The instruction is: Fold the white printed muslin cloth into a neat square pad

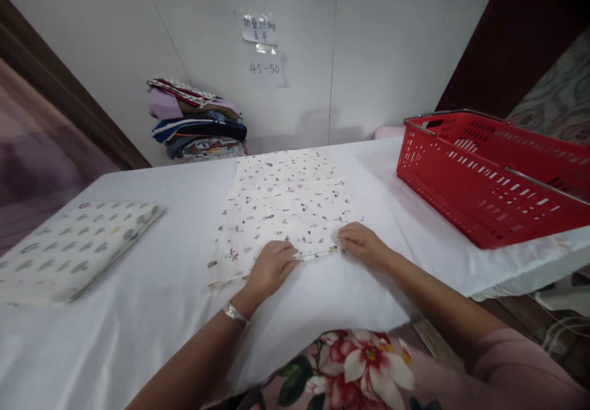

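floral top was nearest, then left hand and right hand, half curled on the near edge of the printed cloth, couldn't tell if pinching. it looked light and floppy, corners seemed best to grab, with white tablecloth between it and the red basket

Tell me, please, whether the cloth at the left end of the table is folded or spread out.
Folded: the cloth lies on the white-covered table as a compact pad, its right edge visibly thick and rounded.
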`<act>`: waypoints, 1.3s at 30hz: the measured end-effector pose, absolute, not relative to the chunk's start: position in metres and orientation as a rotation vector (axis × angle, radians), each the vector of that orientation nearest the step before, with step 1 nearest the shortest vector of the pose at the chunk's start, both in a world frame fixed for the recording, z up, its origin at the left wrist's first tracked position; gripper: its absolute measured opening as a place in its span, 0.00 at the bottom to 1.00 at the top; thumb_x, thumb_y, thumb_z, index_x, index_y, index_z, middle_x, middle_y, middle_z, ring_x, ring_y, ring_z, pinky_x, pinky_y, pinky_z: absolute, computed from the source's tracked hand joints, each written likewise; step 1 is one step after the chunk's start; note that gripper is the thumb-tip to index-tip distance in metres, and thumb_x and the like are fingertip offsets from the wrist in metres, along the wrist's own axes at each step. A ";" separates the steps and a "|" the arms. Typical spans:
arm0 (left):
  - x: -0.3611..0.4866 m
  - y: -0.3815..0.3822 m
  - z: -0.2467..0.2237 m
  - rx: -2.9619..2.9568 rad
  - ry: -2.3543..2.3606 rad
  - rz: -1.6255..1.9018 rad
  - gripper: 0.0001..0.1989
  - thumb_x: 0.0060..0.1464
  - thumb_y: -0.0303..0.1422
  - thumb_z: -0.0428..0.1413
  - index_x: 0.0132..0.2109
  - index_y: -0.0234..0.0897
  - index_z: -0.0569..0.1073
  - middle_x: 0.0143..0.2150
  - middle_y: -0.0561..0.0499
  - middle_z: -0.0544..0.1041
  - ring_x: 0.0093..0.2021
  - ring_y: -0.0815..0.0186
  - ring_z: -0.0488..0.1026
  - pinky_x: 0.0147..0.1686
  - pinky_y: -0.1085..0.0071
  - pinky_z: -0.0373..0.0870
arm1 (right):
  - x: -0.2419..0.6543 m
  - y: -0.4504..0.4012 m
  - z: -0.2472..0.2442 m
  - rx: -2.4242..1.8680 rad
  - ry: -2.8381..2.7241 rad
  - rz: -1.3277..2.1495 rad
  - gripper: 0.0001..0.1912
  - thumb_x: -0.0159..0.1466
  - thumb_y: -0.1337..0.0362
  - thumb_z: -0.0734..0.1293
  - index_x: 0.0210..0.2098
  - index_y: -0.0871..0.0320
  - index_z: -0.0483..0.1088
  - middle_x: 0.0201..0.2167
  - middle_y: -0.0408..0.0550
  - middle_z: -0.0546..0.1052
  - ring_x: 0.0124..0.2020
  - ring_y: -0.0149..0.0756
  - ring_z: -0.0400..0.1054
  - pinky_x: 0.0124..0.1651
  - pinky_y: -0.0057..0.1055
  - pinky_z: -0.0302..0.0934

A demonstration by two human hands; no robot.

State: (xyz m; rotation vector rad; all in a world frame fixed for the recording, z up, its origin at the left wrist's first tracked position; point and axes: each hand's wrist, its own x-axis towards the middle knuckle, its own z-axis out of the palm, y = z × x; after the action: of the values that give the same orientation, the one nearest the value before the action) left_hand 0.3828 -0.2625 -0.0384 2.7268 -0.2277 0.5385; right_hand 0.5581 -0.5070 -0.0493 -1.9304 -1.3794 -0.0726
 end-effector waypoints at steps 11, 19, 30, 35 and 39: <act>0.401 -0.277 -0.045 2.822 -0.150 0.391 0.10 0.59 0.36 0.48 0.40 0.40 0.73 0.39 0.49 0.73 0.40 0.63 0.67 0.39 0.65 0.63 | 0.546 -0.519 -0.063 -2.072 -1.411 -0.188 0.10 0.64 0.66 0.61 0.38 0.55 0.74 0.38 0.49 0.74 0.41 0.38 0.65 0.45 0.37 0.59; 0.396 -0.282 -0.041 2.892 -0.112 0.407 0.16 0.62 0.34 0.41 0.33 0.36 0.71 0.34 0.48 0.71 0.37 0.64 0.65 0.37 0.66 0.63 | 0.544 -0.522 -0.064 -2.081 -1.358 -0.191 0.14 0.66 0.63 0.56 0.38 0.54 0.74 0.37 0.51 0.74 0.39 0.40 0.64 0.43 0.39 0.60; 0.397 -0.283 -0.037 2.982 -0.086 0.352 0.14 0.62 0.33 0.42 0.34 0.35 0.71 0.34 0.47 0.71 0.37 0.63 0.66 0.37 0.66 0.63 | 0.544 -0.524 -0.066 -2.085 -1.352 -0.191 0.14 0.66 0.64 0.57 0.39 0.56 0.74 0.38 0.50 0.74 0.40 0.39 0.64 0.43 0.37 0.61; 0.393 -0.290 -0.038 3.035 -0.064 0.341 0.14 0.62 0.32 0.43 0.35 0.34 0.71 0.35 0.46 0.71 0.37 0.63 0.66 0.36 0.66 0.63 | 0.544 -0.524 -0.066 -2.100 -1.357 -0.192 0.14 0.66 0.63 0.57 0.39 0.55 0.74 0.38 0.50 0.74 0.40 0.39 0.65 0.43 0.38 0.61; 0.388 -0.289 -0.043 2.971 -0.071 0.347 0.15 0.62 0.35 0.43 0.36 0.36 0.72 0.36 0.47 0.71 0.38 0.63 0.66 0.37 0.66 0.63 | 0.544 -0.524 -0.065 -2.101 -1.367 -0.187 0.13 0.66 0.64 0.57 0.39 0.55 0.74 0.37 0.50 0.74 0.40 0.39 0.65 0.44 0.39 0.61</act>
State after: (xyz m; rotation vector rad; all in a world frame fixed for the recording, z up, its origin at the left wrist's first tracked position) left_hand 0.3885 -0.2891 -0.0433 2.9706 -0.0709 0.3466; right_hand 0.5439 -0.5239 -0.0653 -2.1005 -1.3668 -0.1872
